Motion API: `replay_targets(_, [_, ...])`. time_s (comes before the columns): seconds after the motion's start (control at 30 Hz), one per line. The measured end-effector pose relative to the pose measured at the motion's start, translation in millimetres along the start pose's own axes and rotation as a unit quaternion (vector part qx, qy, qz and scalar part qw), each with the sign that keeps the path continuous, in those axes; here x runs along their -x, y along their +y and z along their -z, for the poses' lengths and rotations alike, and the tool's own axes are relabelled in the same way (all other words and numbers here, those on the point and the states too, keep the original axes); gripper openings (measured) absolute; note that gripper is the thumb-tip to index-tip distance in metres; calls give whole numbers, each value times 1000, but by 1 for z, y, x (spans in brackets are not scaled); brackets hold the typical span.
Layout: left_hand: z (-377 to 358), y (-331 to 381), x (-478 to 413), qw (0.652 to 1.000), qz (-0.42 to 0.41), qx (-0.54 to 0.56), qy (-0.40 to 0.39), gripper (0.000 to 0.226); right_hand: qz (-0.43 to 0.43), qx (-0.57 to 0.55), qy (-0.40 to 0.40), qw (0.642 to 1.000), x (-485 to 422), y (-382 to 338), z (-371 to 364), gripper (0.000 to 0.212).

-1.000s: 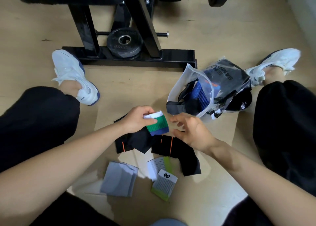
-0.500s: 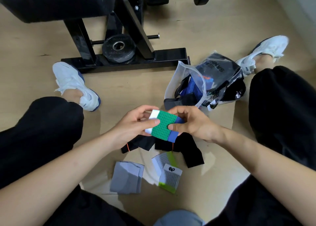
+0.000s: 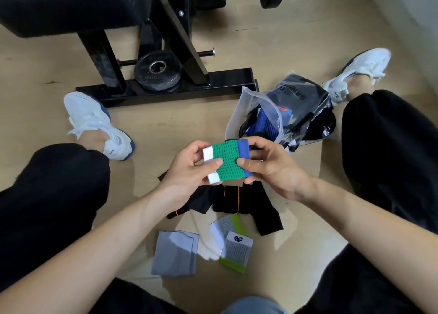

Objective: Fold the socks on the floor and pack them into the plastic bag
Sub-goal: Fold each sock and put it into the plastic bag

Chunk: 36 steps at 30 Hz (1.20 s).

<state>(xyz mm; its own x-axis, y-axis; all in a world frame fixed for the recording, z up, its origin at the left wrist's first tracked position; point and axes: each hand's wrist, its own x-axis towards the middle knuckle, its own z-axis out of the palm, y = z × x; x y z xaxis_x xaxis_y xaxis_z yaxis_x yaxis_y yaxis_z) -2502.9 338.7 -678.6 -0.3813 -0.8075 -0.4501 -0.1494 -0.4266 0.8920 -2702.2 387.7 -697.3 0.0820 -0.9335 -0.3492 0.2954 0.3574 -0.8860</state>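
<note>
Gripping the green sock by both ends, your left hand and right hand pinch it, fingers curled.

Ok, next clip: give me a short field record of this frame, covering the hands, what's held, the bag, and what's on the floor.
held: green sock, folded, white and blue bands, above the floor
left hand: pinches the sock's white end
right hand: pinches its blue end
plastic bag: open, lying on the floor, dark and blue fabric inside
floor, unpacked: black socks, grey sock, grey-and-lime socks
background: weight bench
</note>
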Motion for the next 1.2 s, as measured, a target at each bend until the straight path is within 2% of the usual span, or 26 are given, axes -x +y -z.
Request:
replay_targets(0.17, [6,1,-2,999,-8,-19,-28,29,-13,-58,5,998,0,-2,2,34])
replay_targets(0.37, [13,4,-1,993,-12,30,-114,38,-25,-85,11,996,2,-7,5,30])
replay_targets(0.47, [17,10,-3,983,35,87,-158,44,-29,-106,10,994,2,-9,7,27])
replay_targets(0.57, [18,16,-4,974,79,128,-172,32,-31,-112,2,993,3,-12,6,30])
replay_targets(0.7, [12,16,-2,987,66,49,-136,23,-45,-99,-12,994,4,-15,3,33])
replay_targets(0.8, [8,12,0,992,44,-22,-118,10,-46,-71,-13,996,5,-13,0,22])
replay_targets(0.87, [9,9,1,988,27,-74,-134,17,-26,-26,-9,999,5,-6,-1,12])
replay_targets(0.97, [9,9,2,966,-22,-201,-164,19,6,52,-17,998,5,1,0,9])
replay_targets(1.03, [8,8,2,962,-26,-224,-158,17,27,119,-14,992,2,1,4,9])
replay_targets(1.1, [9,3,0,967,-23,-214,-138,17,92,243,45,964,-5,-2,16,10])
replay_targets(1.13, [9,1,-1,970,-21,-209,-123,16,139,317,95,933,-10,-5,26,13])
replay_targets(1.2, [8,-2,-5,976,-23,-197,-90,17,215,443,189,850,-21,-14,46,21])
